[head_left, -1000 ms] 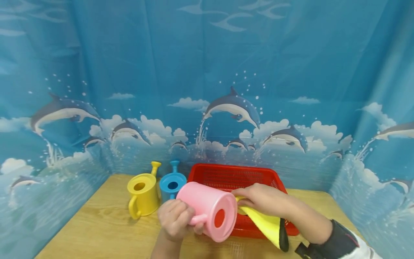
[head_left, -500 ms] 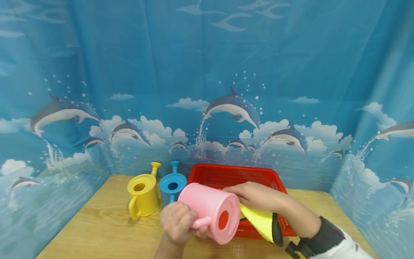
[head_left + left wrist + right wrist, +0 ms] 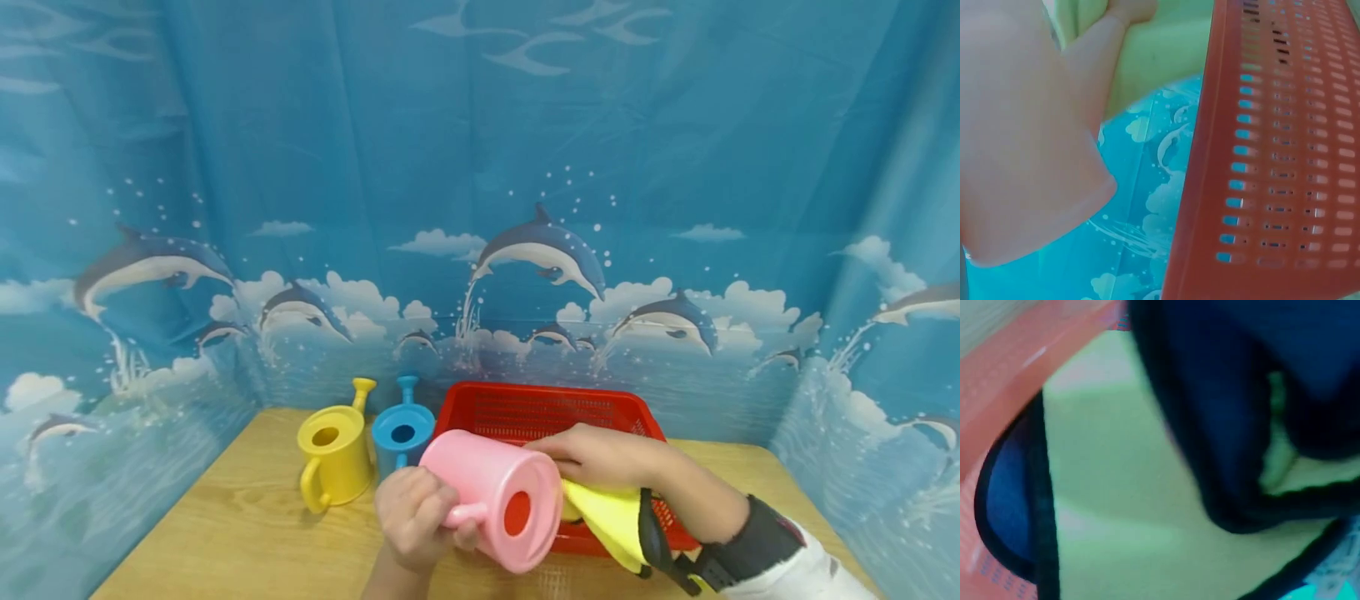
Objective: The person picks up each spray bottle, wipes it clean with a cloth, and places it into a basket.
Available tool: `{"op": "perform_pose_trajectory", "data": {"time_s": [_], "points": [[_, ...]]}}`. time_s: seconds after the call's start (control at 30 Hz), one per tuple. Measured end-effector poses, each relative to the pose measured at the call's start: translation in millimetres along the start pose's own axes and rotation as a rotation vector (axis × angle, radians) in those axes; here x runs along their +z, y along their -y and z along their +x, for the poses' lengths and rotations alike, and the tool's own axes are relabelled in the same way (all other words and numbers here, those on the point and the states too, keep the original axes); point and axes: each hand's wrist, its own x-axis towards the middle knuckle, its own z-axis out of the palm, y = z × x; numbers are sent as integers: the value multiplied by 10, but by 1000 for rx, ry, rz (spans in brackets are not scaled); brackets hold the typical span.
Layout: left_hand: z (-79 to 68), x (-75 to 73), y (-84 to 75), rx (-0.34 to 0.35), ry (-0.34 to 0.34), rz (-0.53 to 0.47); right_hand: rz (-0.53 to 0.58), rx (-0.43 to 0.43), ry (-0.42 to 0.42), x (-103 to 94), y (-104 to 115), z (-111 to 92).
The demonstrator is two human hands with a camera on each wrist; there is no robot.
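My left hand (image 3: 416, 512) grips the handle of a pink watering can (image 3: 480, 479), which is tipped on its side with its round opening toward me. In the left wrist view the body of the watering can (image 3: 1029, 150) fills the left, and its spout runs up to the cloth (image 3: 1163, 53). My right hand (image 3: 607, 457) holds a yellow cloth (image 3: 611, 517) with a black edge on the can's far right side; its fingertips are hidden behind the can. Close up in the right wrist view, the cloth (image 3: 1110, 469) hangs in folds, dark blue on its other face.
A red perforated basket (image 3: 555, 396) stands behind and below both hands. To its left are a blue watering can (image 3: 403, 417) and a yellow watering can (image 3: 341, 454), both upright on the wooden table (image 3: 225, 525). A dolphin-print curtain (image 3: 480, 208) encloses the back and sides.
The right hand has moved a little left with the cloth, its fingers going behind the pink can. The pink watering can has shifted slightly right and down in the left hand.
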Motion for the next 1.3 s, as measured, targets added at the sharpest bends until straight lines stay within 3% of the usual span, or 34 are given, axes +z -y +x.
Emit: {"op": "perform_pose_trajectory", "data": {"time_s": [0.33, 0.6, 0.8, 1.03, 1.3], "points": [[-48, -30, 29, -20, 13, 6, -254, 92, -95, -30, 240, -312], [-58, 12, 33, 17, -6, 40, -283, 188, -237, -39, 81, -529], [-39, -31, 50, -26, 4, 66, -337, 220, -385, -76, -19, -718], [-117, -81, 82, -134, 59, 121, -237, 348, -551, -86, -66, -953], [-227, -82, 67, -238, 125, 221, -143, 426, -767, 89, -113, -1204]]}}
